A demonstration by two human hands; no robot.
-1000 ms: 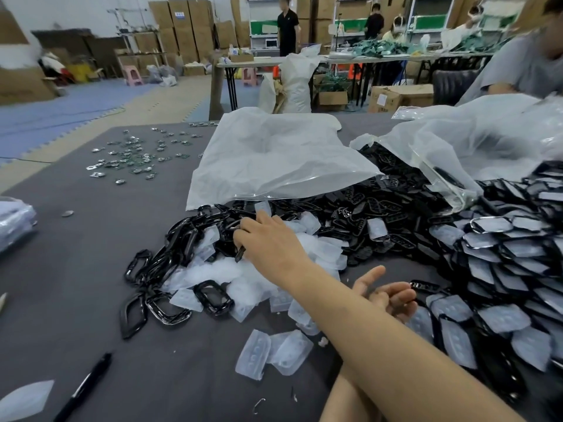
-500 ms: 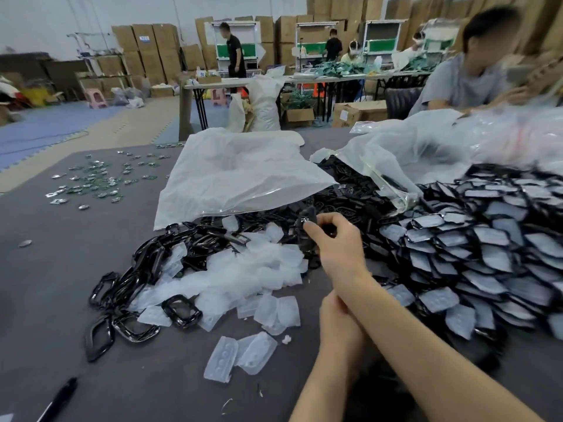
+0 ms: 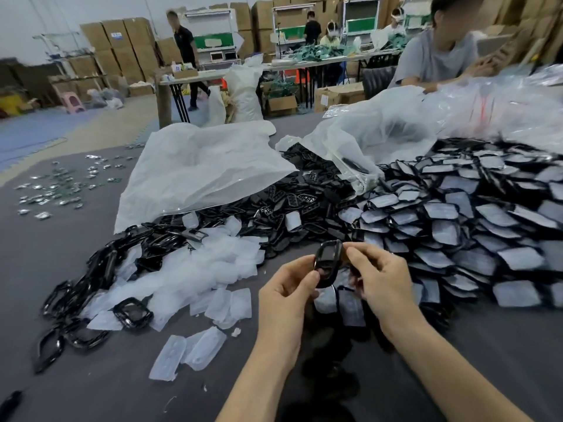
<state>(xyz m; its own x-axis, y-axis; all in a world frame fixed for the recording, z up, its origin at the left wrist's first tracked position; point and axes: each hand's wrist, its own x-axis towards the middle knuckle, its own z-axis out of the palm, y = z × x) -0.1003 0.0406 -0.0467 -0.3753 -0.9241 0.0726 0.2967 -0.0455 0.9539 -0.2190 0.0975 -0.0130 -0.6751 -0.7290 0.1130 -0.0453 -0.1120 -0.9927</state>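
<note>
Grey and matte, the work table (image 3: 91,376) fills our view, with cardboard cartons (image 3: 122,38) stacked along the hall's far wall. Two clear plastic bags lie toward the far edge. The left bag (image 3: 198,169) is slumped with its mouth toward us, and the right bag (image 3: 374,138) shows a few black pieces through its film. A heap of slotted black inserts (image 3: 289,205) spreads from both mouths toward the table's middle.

We hold one black key-fob shell (image 3: 327,263) just above the table, near its front edge. Our left hand (image 3: 286,290) pinches its lower end between thumb and forefinger, and our right hand (image 3: 380,278) pinches its upper right side.

Left of our hands lies a drift of translucent pads (image 3: 210,266), fringed by glossy black bezels (image 3: 76,296). Film-covered black shells (image 3: 457,226) pile up toward the right edge, close beside our right wrist. Small metal parts (image 3: 51,190) lie scattered by the far left edge. A person in a grey shirt (image 3: 438,56) sits at the far right corner.
</note>
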